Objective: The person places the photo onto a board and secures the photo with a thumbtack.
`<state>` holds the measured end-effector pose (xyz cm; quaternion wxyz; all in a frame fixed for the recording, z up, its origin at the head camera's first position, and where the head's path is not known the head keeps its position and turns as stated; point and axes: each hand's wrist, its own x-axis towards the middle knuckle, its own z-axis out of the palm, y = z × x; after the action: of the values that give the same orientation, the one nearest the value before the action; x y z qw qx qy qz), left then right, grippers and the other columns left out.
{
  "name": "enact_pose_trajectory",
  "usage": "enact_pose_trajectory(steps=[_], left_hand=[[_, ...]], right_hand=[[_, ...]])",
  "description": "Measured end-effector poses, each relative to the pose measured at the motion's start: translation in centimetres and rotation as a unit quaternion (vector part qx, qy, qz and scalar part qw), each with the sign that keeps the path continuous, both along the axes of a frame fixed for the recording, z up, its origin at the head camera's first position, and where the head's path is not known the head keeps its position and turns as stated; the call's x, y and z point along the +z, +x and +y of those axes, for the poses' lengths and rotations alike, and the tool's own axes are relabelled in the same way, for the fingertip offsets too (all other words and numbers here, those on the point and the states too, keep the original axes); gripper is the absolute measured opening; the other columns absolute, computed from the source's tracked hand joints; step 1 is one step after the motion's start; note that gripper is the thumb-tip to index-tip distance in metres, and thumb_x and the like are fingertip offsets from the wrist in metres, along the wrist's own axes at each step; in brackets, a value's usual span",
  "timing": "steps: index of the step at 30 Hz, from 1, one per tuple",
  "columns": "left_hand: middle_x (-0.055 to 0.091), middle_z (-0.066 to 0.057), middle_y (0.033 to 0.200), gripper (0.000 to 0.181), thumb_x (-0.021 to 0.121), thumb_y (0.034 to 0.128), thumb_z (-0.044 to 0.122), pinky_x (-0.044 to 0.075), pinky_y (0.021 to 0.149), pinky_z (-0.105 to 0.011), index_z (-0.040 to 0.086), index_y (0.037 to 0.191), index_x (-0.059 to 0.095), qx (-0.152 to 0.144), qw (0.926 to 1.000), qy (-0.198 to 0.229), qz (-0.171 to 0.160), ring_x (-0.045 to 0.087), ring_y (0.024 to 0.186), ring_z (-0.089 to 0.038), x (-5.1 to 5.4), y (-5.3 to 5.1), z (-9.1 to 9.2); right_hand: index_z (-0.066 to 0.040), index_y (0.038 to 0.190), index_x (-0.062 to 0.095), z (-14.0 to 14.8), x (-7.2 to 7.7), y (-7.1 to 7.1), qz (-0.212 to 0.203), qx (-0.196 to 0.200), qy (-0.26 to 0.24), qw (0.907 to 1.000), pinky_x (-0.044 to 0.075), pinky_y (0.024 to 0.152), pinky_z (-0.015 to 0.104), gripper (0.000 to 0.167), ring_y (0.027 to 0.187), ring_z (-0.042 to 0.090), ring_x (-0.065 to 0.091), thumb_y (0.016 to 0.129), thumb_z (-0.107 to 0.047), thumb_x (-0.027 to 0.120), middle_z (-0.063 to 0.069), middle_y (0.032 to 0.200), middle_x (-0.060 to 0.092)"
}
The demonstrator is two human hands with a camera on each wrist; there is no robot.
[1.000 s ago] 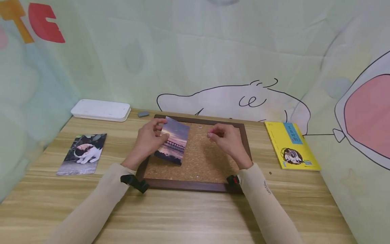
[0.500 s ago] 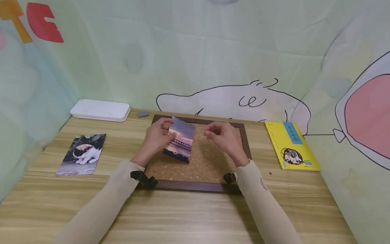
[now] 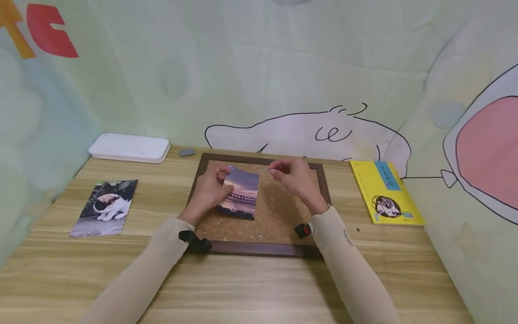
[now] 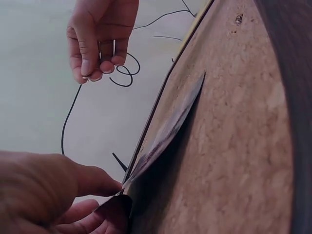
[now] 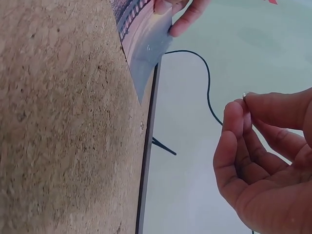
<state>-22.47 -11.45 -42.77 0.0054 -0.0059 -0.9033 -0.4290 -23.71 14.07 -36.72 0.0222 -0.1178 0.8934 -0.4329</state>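
Nearest are two pale sleeves (image 3: 139, 265), each with one black strap (image 3: 196, 241) at the wrist. The left hand (image 3: 208, 191) pinches one sunset photo (image 3: 243, 195) by its left edge, thumb on the front and fingers behind. The right hand (image 3: 297, 182) has thumb and forefinger closed on one tiny shiny piece (image 5: 245, 95) (too small to name), its other fingers loosely curled. The photo is slightly bowed and tilted above the left half of one framed cork board (image 3: 277, 225); whether any edge touches the cork, I cannot tell. Well apart on the table (image 3: 259, 288) are a second photo, a cat picture (image 3: 105, 209), to the left and one yellow book (image 3: 386, 193) to the right. Farthest back on the left sit one white case (image 3: 129, 147) and one small grey block (image 3: 187, 153).
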Motion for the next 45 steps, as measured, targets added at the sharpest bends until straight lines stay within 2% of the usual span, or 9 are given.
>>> enact_pose_trajectory(steps=[4, 11, 17, 22, 27, 32, 38, 45], left_hand=[[0.072, -0.025, 0.129, 0.050, 0.075, 0.0897, 0.014, 0.056, 0.097, -0.054, 0.007, 0.137, 0.063, 0.001, 0.9999, -0.013, 0.002, 0.070, 0.116, -0.041, -0.3, -0.1, 0.0], [0.073, -0.025, 0.127, 0.048, 0.075, 0.0890, 0.014, 0.055, 0.085, -0.048, 0.005, 0.135, 0.065, 0.000, 0.9995, -0.029, 0.011, 0.070, 0.099, -0.034, -0.4, 0.1, 0.1], [0.074, -0.026, 0.123, 0.047, 0.074, 0.0884, 0.013, 0.054, 0.086, -0.050, 0.003, 0.133, 0.065, -0.006, 0.9983, -0.050, 0.028, 0.069, 0.103, -0.038, -0.5, 0.1, -0.1], [0.071, -0.021, 0.109, 0.047, 0.075, 0.0868, 0.015, 0.048, 0.082, -0.047, 0.001, 0.131, 0.065, -0.007, 0.9969, -0.066, 0.042, 0.064, 0.098, -0.036, -0.5, 0.1, -0.2], [0.063, -0.016, 0.104, 0.047, 0.075, 0.0915, 0.019, 0.040, 0.078, -0.038, 0.001, 0.133, 0.065, -0.012, 0.9970, -0.075, 0.017, 0.057, 0.095, -0.030, -0.4, 0.1, -0.2], [0.058, -0.015, 0.105, 0.046, 0.074, 0.0967, 0.021, 0.036, 0.077, -0.035, 0.002, 0.136, 0.063, -0.018, 0.9969, -0.075, -0.016, 0.054, 0.096, -0.029, -0.2, 0.4, 0.1], [0.059, -0.013, 0.097, 0.046, 0.075, 0.0918, 0.020, 0.037, 0.074, -0.035, 0.000, 0.132, 0.066, -0.018, 0.9966, -0.080, 0.008, 0.054, 0.090, -0.027, 0.0, 0.4, 0.1], [0.060, -0.014, 0.099, 0.045, 0.073, 0.0958, 0.021, 0.036, 0.076, -0.034, -0.001, 0.135, 0.065, -0.028, 0.9959, -0.085, -0.007, 0.054, 0.093, -0.028, -0.1, 0.4, 0.1]], right_hand=[[-0.004, 0.114, 0.079, -0.3, -0.1, -0.3, -0.019, 0.010, -0.005, 0.9998, 0.049, 0.073, 0.030, 0.018, 0.088, 0.020, 0.063, 0.104, -0.017, 0.070, 0.010, 0.104, 0.077], [-0.006, 0.110, 0.080, -1.3, -0.2, -1.1, -0.049, 0.022, 0.009, 0.9985, 0.050, 0.072, 0.028, 0.014, 0.090, 0.024, 0.068, 0.105, -0.013, 0.069, 0.013, 0.104, 0.078], [-0.006, 0.107, 0.080, -2.4, -0.6, -1.9, -0.047, 0.034, 0.031, 0.9978, 0.050, 0.073, 0.028, 0.011, 0.090, 0.023, 0.066, 0.103, -0.008, 0.070, 0.011, 0.104, 0.076], [-0.004, 0.104, 0.080, -3.2, -1.0, -2.7, -0.029, 0.066, 0.050, 0.9962, 0.049, 0.073, 0.027, 0.010, 0.089, 0.020, 0.061, 0.102, -0.008, 0.071, 0.011, 0.101, 0.073], [-0.005, 0.101, 0.080, -4.1, -1.4, -3.2, -0.028, 0.075, 0.071, 0.9943, 0.047, 0.073, 0.028, 0.010, 0.089, 0.020, 0.059, 0.102, -0.009, 0.071, 0.010, 0.099, 0.072], [-0.007, 0.103, 0.081, -4.8, -1.8, -3.7, -0.055, 0.072, 0.084, 0.9923, 0.049, 0.077, 0.029, 0.009, 0.094, 0.021, 0.060, 0.102, -0.011, 0.073, 0.008, 0.104, 0.072], [-0.006, 0.103, 0.081, -5.6, -2.3, -4.2, -0.070, 0.091, 0.082, 0.9900, 0.050, 0.083, 0.029, 0.009, 0.094, 0.019, 0.061, 0.102, -0.010, 0.072, 0.008, 0.105, 0.076], [-0.010, 0.101, 0.081, -6.1, -3.3, -4.7, -0.084, 0.090, 0.095, 0.9879, 0.049, 0.088, 0.033, 0.008, 0.095, 0.018, 0.061, 0.101, -0.010, 0.073, 0.006, 0.104, 0.077]])
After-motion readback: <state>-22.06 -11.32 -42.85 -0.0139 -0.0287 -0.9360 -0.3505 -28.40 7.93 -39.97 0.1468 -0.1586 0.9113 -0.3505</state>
